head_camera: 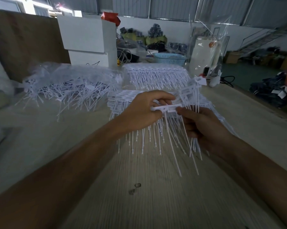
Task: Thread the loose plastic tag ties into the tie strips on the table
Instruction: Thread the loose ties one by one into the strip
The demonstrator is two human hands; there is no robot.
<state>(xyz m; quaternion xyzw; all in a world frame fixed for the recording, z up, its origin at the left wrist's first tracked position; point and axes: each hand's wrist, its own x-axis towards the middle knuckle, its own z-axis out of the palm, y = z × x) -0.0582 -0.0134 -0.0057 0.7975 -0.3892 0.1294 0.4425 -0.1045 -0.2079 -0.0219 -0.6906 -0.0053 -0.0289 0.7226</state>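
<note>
I had both hands raised over the middle of the pale wooden counter [156, 195], close together. My left hand [142, 111] had its fingers curled around the left end of a white tie strip [168, 107], thumb below and fingertips above. My right hand [204, 124] pinched the strip's right end from below, and its curled fingers also gripped a bundle of loose tag ties [187, 146] whose thin tails hung down and fanned toward the near edge. More strip heads [191, 89] rose behind the held strip, tilted up toward the far right; I could not tell whether they were joined to it.

Just beneath my hands lay a flat stack of finished strips [123, 100], tails pointing toward me. A second stack of strips [157, 75] sat farther back on the counter. To the far left a tangled heap of loose ties [70, 90] spilled out of a clear plastic bag [45, 71].

Behind that heap stood two white boxes [85, 38], one on the other, with a brown board [23, 42] at their left. A light blue basket [170, 58] sat at the far edge, and to its right a clear bag holding a white container [204, 53] stood upright. Two small dark marks [135, 188] showed on the counter's near part.
</note>
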